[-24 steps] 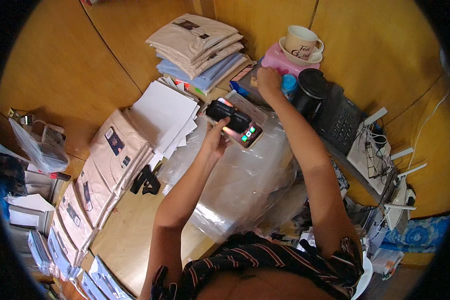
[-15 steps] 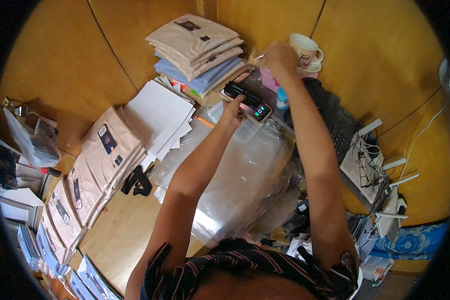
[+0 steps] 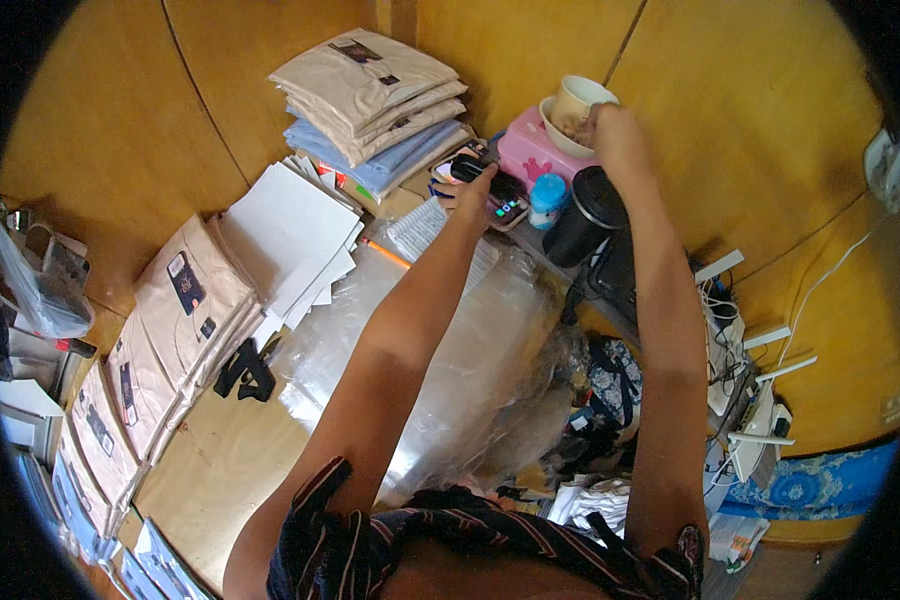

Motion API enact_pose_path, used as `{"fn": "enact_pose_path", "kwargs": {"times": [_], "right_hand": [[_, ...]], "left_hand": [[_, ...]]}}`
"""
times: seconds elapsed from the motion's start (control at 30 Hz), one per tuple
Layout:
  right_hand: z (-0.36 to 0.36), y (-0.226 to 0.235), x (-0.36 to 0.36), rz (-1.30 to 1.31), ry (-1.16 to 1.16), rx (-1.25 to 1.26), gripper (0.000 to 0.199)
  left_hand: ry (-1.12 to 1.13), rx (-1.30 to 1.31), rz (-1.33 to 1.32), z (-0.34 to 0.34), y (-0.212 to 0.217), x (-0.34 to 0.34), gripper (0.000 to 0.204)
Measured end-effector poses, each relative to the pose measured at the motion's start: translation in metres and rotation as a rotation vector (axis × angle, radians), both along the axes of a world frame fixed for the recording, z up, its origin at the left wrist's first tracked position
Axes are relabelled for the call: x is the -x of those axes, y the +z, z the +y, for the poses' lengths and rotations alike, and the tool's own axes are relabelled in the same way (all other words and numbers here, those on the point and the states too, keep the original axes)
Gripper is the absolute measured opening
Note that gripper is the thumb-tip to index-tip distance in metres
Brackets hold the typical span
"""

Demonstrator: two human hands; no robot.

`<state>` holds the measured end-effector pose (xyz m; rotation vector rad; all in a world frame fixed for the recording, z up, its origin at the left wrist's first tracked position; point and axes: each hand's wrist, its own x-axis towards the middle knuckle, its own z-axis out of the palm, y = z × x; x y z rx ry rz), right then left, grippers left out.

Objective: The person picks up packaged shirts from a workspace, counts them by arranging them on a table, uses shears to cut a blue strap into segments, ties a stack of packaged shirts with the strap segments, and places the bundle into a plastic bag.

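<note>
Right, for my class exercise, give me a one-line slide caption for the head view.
Left hand holding a lit phone, right hand at a cup above a pink box.

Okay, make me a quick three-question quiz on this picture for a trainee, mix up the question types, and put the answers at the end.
1. True or false: the bowl rests on the pink box.
2. Which hand is at the mug?
3. Fill in the blank: the left hand holds a ____ with a lit screen.

Key:
1. True.
2. The right hand.
3. Phone.
</note>
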<state>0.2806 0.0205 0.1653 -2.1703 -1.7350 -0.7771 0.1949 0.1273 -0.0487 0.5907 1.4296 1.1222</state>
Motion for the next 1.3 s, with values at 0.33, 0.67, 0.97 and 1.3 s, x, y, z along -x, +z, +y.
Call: {"fn": "enact_pose_path", "kwargs": {"times": [0.33,0.67,0.97,1.3], "right_hand": [[-0.016,0.007,0.007,0.161,0.032,-0.024,0.022],[-0.084,-0.037,0.170,0.513,0.829,-0.166,0.020],[-0.146,-0.118,0.410,0.652,1.333,0.592,0.015],[-0.346,-0.140,0.631,0.020,1.981,0.650,0.050]], "left_hand": [[-0.487,-0.141,-0.378,-0.042,0.038,0.092,0.074],[-0.577,-0.575,-0.005,-0.256,0.043,0.329,0.054],[0.136,-0.328,0.336,-0.483,0.023,0.473,0.052],[0.361,-0.032,0.670,-0.671,0.018,0.534,0.051]]}}
